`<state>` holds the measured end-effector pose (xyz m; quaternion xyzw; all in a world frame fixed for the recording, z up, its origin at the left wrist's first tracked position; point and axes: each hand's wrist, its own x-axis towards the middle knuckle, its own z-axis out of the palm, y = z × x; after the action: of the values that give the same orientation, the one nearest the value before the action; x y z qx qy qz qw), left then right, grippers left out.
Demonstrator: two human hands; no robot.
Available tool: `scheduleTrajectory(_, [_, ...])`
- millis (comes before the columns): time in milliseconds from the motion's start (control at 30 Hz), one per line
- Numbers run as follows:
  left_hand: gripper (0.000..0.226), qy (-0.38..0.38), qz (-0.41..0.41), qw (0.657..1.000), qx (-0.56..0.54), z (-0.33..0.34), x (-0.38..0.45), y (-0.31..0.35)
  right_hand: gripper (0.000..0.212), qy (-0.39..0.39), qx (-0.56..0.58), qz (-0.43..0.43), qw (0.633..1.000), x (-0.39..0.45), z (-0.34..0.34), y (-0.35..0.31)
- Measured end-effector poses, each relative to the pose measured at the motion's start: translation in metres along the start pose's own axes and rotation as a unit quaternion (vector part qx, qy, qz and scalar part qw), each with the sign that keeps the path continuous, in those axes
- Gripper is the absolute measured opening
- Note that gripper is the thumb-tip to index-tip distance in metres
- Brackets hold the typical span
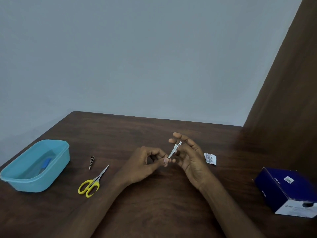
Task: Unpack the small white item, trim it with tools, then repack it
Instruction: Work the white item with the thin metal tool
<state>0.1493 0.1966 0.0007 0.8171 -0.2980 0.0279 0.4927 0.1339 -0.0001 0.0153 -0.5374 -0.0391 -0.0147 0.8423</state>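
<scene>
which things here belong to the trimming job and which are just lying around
job: small white item, metal tool pinched in left hand, right hand beside it, wrapper, scissors, pointed metal piece (likely tools)
lying about, seemingly: tub, dark blue box

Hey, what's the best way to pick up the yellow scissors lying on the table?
Grip the scissors by the yellow handle loops, coming from above on the near side. They lie flat and shut, with the loops nearest you and the pointed blades aimed away to the right.

Dim, flat, bluish light; soft focus throughout, wide-angle bending toward the edges.
</scene>
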Motion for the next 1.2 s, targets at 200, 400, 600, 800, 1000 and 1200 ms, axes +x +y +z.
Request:
scheduleTrajectory(200, [0.011,-0.015,0.010,0.999,-0.043,-0.001,-0.001,0.001,0.033,-0.007,0.009,0.000,1.000,-0.002,-0.002,-0.002])
scheduleTrajectory(400, [0.019,0.009,0.009,0.989,-0.145,-0.003,0.001,0.002,0.033,-0.037,0.041,-0.020,0.998,-0.002,0.000,-0.003])
scheduleTrajectory(600, [0.020,0.033,-0.010,0.985,-0.167,-0.001,0.005,-0.002,0.038,-0.049,0.029,-0.036,0.998,-0.001,-0.003,0.000])
scheduleTrajectory(800, [0.018,0.037,-0.023,0.981,-0.188,0.000,0.005,-0.002,0.039,0.002,-0.015,-0.064,0.998,0.001,-0.005,0.003])
scheduleTrajectory(1000, [0.016,0.042,-0.024,0.982,-0.183,-0.004,0.002,0.004,0.037,-0.010,-0.080,-0.090,0.993,-0.003,-0.001,0.008])
scheduleTrajectory(1200, [0.015,0.080,-0.041,0.979,-0.181,-0.002,0.003,0.008,0.038,0.034,-0.095,-0.109,0.989,-0.001,-0.001,0.008])
